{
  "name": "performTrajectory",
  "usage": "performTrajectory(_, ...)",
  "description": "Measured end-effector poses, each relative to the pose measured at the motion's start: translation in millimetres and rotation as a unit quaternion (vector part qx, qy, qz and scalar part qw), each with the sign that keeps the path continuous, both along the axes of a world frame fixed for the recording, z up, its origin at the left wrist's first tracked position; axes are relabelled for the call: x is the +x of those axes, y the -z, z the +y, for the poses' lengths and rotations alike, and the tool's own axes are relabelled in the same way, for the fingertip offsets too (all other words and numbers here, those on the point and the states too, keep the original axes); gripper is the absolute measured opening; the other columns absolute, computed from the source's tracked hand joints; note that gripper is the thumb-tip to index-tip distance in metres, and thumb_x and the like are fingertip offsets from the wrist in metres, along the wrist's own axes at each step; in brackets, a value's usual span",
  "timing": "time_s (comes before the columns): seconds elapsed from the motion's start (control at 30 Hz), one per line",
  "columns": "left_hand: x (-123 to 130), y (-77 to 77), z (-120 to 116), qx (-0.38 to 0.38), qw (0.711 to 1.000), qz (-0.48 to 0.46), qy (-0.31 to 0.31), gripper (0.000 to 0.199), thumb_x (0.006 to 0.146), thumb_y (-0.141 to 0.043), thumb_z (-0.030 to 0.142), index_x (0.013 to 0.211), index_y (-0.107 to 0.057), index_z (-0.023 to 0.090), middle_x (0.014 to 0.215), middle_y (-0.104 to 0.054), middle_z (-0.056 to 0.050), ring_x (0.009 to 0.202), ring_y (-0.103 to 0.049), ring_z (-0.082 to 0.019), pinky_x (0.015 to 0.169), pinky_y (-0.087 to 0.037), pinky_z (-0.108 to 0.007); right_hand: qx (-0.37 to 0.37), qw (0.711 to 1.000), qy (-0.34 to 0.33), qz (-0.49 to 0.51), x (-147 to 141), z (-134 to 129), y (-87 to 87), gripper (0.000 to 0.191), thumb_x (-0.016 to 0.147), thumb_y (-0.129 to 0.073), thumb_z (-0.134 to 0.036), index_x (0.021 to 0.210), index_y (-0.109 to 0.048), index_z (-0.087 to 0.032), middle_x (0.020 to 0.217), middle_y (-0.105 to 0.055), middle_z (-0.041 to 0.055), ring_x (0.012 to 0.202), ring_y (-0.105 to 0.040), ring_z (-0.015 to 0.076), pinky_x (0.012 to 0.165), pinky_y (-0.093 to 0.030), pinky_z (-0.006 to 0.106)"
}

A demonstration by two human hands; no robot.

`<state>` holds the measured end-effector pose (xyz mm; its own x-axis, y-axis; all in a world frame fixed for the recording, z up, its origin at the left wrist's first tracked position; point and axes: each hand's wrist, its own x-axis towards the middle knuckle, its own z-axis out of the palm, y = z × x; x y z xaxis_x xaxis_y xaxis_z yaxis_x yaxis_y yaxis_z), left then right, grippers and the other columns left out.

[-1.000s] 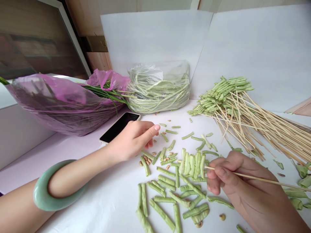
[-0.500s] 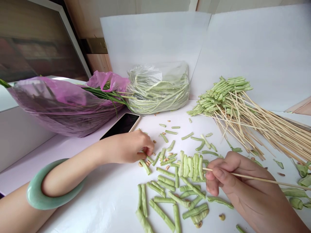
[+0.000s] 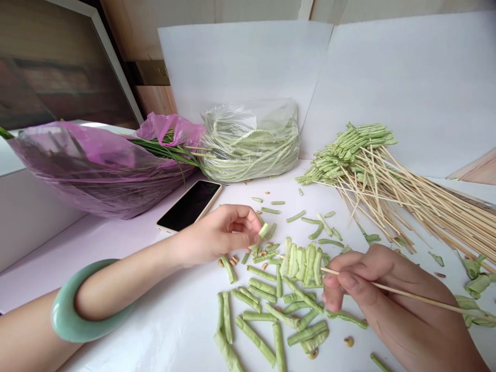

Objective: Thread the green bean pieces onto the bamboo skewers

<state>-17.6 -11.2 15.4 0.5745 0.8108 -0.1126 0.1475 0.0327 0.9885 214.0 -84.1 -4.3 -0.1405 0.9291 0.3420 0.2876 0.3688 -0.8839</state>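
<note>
Between thumb and fingers, my left hand pinches a short piece of green bean, just above the table and left of the skewer's tip end. A pale green bangle circles that arm. My right hand grips a bamboo skewer, which carries a row of several bean pieces threaded side by side on its far end. Below and around both hands lie many loose cut bean pieces, with small brownish beans among them.
Filled bean skewers are heaped at the back right, sticks toward me. A clear bag of long beans stands at the back, beside a purple bag of greens. A phone lies behind my left hand. Bean scraps lie far right.
My left hand has lifted off the table and moved slightly right, now with a bean piece in its fingers. My right hand holds the skewer nearly as before.
</note>
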Motion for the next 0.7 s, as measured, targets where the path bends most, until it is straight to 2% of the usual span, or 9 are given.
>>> performTrajectory(0.07,7,5.2,-7,-0.062,0.996,-0.064,-0.003,0.017,0.073,-0.067,0.018,0.083,-0.054,0.012,0.072,-0.055,-0.001,0.064,-0.053,-0.009,0.061,-0.044,-0.021,0.036,0.999,0.007,-0.034,-1,-1,-0.2,0.022,0.088,-0.052,-0.023,0.066,-0.046,-0.022,0.063,-0.063,-0.0019,0.063,-0.063,0.0139,0.055,-0.051,0.022)
performTrajectory(0.17,12,9.2,-15,-0.108,0.988,-0.107,-0.005,0.023,0.071,-0.07,0.017,0.089,-0.058,0.011,0.074,-0.057,-0.002,0.067,-0.055,-0.01,0.065,-0.046,-0.022,0.068,0.996,0.016,-0.058,-2,-2,-0.5,0.019,0.087,-0.053,-0.021,0.069,-0.048,-0.023,0.065,-0.064,-0.0031,0.063,-0.063,0.0127,0.056,-0.051,0.021)
performTrajectory(0.37,11,9.3,-16,-0.126,0.982,-0.14,-0.01,0.014,0.07,-0.071,0.016,0.076,-0.06,0.01,0.071,-0.057,-0.001,0.067,-0.054,-0.008,0.066,-0.046,-0.02,0.064,0.997,0.02,-0.05,-2,-3,-3.0,0.02,0.087,-0.053,-0.022,0.068,-0.048,-0.023,0.064,-0.063,-0.0027,0.061,-0.063,0.0135,0.054,-0.051,0.021)
performTrajectory(0.7,11,12.4,-16,-0.141,0.979,-0.148,-0.003,0.014,0.069,-0.072,0.012,0.073,-0.059,0.011,0.068,-0.058,-0.001,0.064,-0.055,-0.008,0.062,-0.047,-0.019,0.063,0.996,0.024,-0.05,0,-4,-1.5,0.021,0.086,-0.055,-0.025,0.066,-0.048,-0.023,0.061,-0.063,-0.003,0.06,-0.064,0.0134,0.054,-0.051,0.02)
